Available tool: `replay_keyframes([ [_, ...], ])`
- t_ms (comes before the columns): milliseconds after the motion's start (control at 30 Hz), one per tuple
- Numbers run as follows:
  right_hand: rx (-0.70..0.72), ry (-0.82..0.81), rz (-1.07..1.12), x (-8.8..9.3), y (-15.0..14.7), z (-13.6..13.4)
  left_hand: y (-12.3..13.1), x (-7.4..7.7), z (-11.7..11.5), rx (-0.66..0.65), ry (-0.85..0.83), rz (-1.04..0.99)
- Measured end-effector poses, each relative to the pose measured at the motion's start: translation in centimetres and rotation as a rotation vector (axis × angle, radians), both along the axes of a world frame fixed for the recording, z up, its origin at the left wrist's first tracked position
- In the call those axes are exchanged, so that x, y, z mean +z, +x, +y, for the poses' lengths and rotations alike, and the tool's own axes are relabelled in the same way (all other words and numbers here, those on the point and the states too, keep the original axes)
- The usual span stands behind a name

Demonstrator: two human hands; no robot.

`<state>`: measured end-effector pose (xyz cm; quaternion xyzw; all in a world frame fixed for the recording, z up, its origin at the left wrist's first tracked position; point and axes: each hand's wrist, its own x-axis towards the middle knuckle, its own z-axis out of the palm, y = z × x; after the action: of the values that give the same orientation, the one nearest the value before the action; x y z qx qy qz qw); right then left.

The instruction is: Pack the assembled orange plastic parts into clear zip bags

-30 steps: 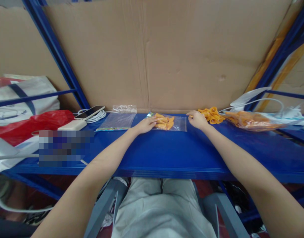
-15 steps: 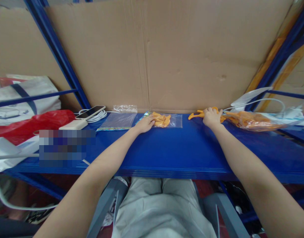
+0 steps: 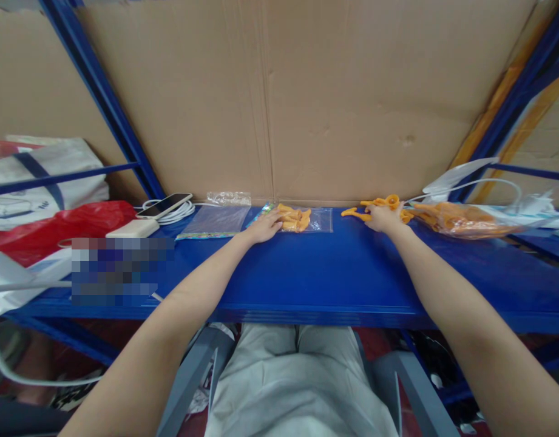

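My left hand (image 3: 265, 227) lies on the left part of a clear plastic bag (image 3: 323, 220) with a colourful printed edge. Its fingers are stretched out over the bag, touching several orange plastic pieces (image 3: 297, 218) in or on it. Farther right, my right hand (image 3: 385, 218) is among loose orange plastic pieces (image 3: 355, 213), its fingers curled over one of them; the fingertips are partly hidden. Beside that hand, a larger clear bag (image 3: 470, 220) holds more orange pieces.
A flat clear bag (image 3: 215, 220) lies left of my left hand. Beyond it are a phone (image 3: 166, 205), a coiled white cable (image 3: 181, 213), a white box-like device (image 3: 133, 229) and a red plastic bag (image 3: 79, 224). Cardboard (image 3: 306, 109) stands behind the blue shelf (image 3: 301, 273).
My right hand has shifted slightly left and turned over the loose orange pieces, and some have moved with it. My left hand stays on the bag. The view has shifted a little.
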<state>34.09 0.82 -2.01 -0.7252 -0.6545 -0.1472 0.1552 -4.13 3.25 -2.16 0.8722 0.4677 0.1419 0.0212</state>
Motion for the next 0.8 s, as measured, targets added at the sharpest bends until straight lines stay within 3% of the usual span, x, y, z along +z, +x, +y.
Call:
replay_keyframes([
  [133,0.004,-0.052,0.034,0.2,-0.6,-0.4,0.0,0.1,-0.1,-0.002,-0.015,-0.004],
  [367,0.014,0.140,0.288,2.5,-2.5,-1.9,0.1,0.1,-0.3,-0.008,-0.013,-0.018],
  [567,0.228,0.340,0.677,2.8,-3.7,-1.1,0.2,0.2,-0.4,-0.020,-0.010,-0.025],
  [667,0.310,0.321,0.791,2.6,-4.3,-0.8,0.2,0.3,-0.5,-0.022,-0.018,-0.036],
  [800,0.365,0.228,0.736,2.0,-5.5,-1.4,0.2,0.4,-0.6,-0.025,-0.018,-0.043],
])
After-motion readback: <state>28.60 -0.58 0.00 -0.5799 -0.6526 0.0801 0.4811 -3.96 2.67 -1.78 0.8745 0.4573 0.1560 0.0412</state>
